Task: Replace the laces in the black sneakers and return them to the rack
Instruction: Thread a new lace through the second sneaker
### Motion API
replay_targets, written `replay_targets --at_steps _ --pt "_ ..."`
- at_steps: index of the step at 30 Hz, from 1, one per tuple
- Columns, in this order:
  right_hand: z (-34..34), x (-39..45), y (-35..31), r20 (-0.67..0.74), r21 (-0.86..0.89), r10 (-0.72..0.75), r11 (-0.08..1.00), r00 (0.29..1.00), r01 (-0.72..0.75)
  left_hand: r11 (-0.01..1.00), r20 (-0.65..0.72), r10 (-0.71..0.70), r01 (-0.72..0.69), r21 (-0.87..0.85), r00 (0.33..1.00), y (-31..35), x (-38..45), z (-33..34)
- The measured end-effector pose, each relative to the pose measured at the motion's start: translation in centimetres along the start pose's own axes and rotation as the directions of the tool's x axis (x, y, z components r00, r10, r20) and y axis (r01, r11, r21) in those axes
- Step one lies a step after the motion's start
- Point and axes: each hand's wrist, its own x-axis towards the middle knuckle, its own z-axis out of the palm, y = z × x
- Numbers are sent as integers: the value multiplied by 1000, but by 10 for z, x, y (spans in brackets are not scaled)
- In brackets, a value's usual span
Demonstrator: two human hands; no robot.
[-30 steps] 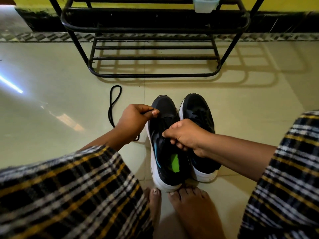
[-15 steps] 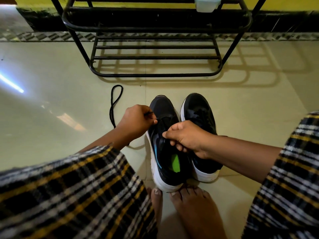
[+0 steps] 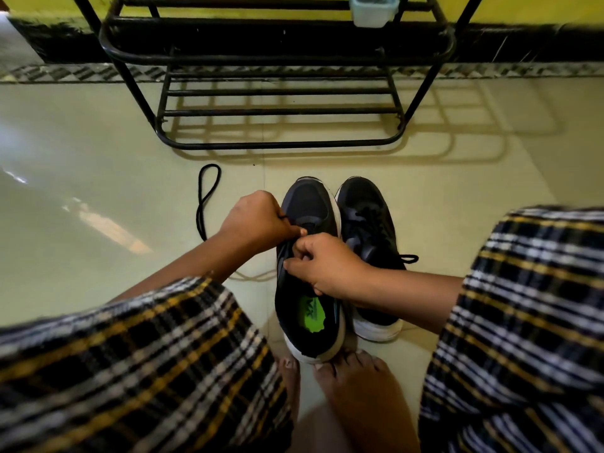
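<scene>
Two black sneakers with white soles stand side by side on the floor. The left sneaker (image 3: 307, 289) shows a green insole, and both hands work over its eyelets. My left hand (image 3: 258, 220) pinches a black lace (image 3: 204, 197), whose loop trails away on the floor to the left. Beside it, my right hand (image 3: 323, 264) grips the left sneaker's tongue and upper at mid-shoe. The right sneaker (image 3: 369, 230) is laced, with a lace end sticking out on its right side.
A black metal shoe rack (image 3: 277, 93) stands on the pale tiled floor just beyond the sneakers, against a yellow and black wall. A small pale container (image 3: 374, 9) hangs on its upper rail. My checked-cloth knees and bare feet (image 3: 356, 387) frame the shoes.
My left hand has moved right, onto the left sneaker's eyelets, until it nearly touches my right hand. The lace's floor loop is pulled tighter.
</scene>
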Motion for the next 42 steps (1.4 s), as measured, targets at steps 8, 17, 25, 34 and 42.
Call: replay_targets --at_steps 8,17,25,34,42 --pt "-20 5 -11 73 -234 -93 966 993 108 991 -115 130 -132 -3 985 2 -7 4" --pt "-36 20 -10 -79 -701 -323 691 943 178 980 -75 134 -143 -138 988 -3 -11 4" --pt "-31 16 -12 -85 -806 -299 582 951 110 954 -143 151 -182 -237 978 -2 -21 16" --pt "-60 19 -14 218 -856 -221 425 951 295 959 -95 134 -153 -240 986 -11 -20 26" --pt "-78 13 -3 123 -828 -262 504 957 245 950 -203 221 -258 -174 954 -16 -21 27"
